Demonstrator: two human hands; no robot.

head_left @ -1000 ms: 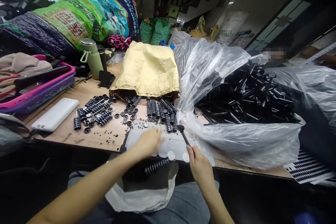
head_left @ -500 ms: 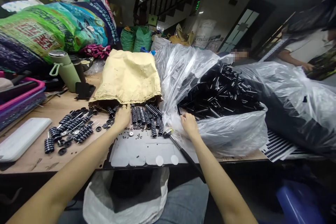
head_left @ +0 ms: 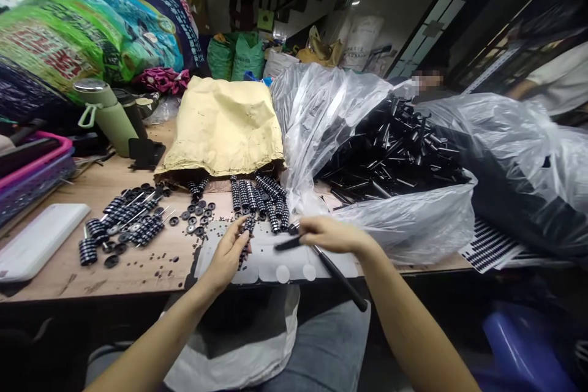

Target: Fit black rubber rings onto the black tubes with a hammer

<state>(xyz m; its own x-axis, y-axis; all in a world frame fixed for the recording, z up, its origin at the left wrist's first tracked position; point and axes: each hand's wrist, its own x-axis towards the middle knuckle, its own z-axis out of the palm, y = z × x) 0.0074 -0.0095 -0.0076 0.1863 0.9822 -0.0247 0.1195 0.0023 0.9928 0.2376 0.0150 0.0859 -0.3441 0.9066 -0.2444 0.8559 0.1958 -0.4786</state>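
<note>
My left hand (head_left: 226,255) grips a black-and-silver stack of discs (head_left: 248,228), held at a tilt over the pale sheet (head_left: 271,269) on the table. In my right hand (head_left: 328,234) is a thin black tube (head_left: 287,245), blurred by motion, its tip pointing left toward the stack. Below that hand lies a hammer (head_left: 340,278), with its black handle past the table's edge. Several similar disc stacks (head_left: 250,196) spill from the mouth of a yellow paper sack (head_left: 229,125). Behind my right hand, a clear plastic bag (head_left: 404,220) holds many black tubes (head_left: 390,159).
More disc stacks, some on metal rods (head_left: 138,220), and loose black discs (head_left: 197,214) lie at left, near a white case (head_left: 43,242). A green flask (head_left: 105,116) and a pink-rimmed basket (head_left: 39,180) stand behind. Another person (head_left: 558,82) is at the far right.
My left hand has come away from the sack's mouth toward me with a disc stack. My right hand has moved left from the plastic bag, now with a black tube.
</note>
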